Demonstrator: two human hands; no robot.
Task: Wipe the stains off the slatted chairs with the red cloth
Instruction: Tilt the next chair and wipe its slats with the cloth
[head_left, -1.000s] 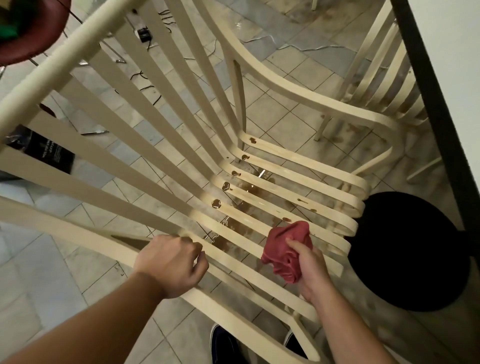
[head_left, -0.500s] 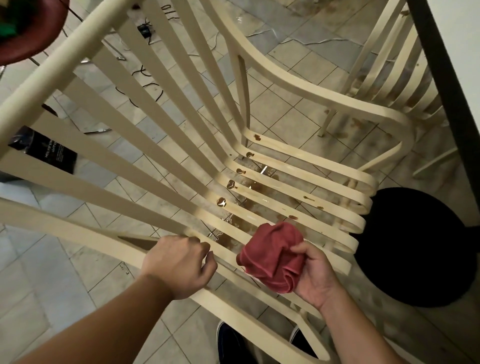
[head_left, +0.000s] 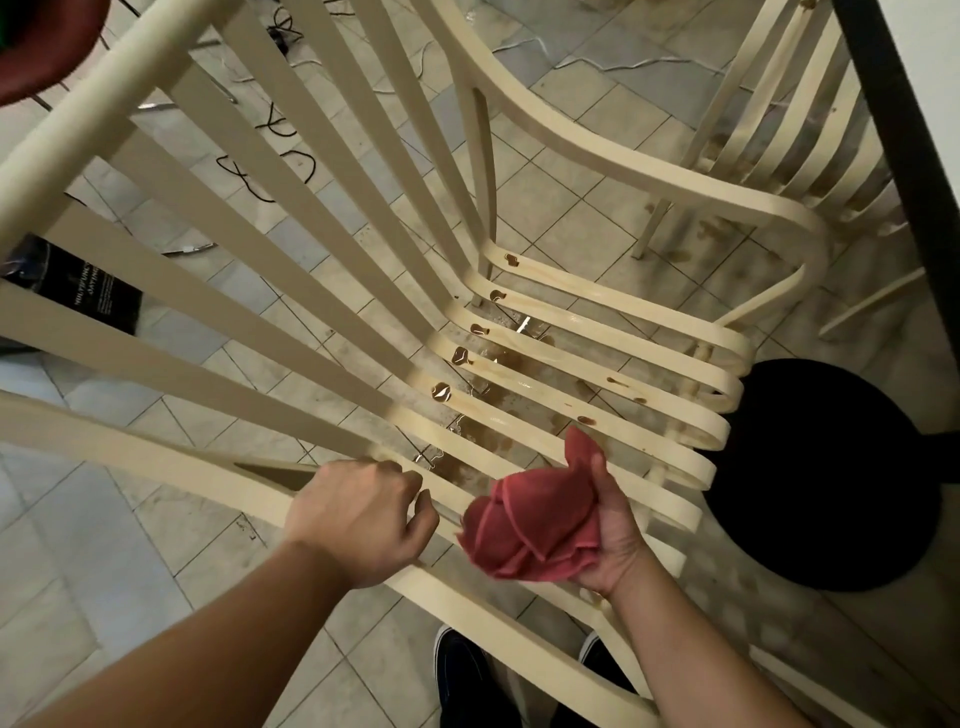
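Stained tile floor (head_left: 587, 208). Left hand (head_left: 363, 519) closed around chair (head_left: 597, 332) frame, steadying; right hand (head_left: 613, 525) cups bunched red cloth (head_left: 530, 525), ready for stains (head_left: 441, 391).

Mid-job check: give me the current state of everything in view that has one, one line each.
Cream slatted wooden chair: seat slats carry brown stains.
Bunched red cloth: held in right hand, off the slats.
Left hand: grip closed on the chair frame.
Second cream slatted chair: stain at its top.

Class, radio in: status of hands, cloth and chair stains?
Left hand gripping chair frame. Right hand holding red cloth. Brown stains remain on seat slats.
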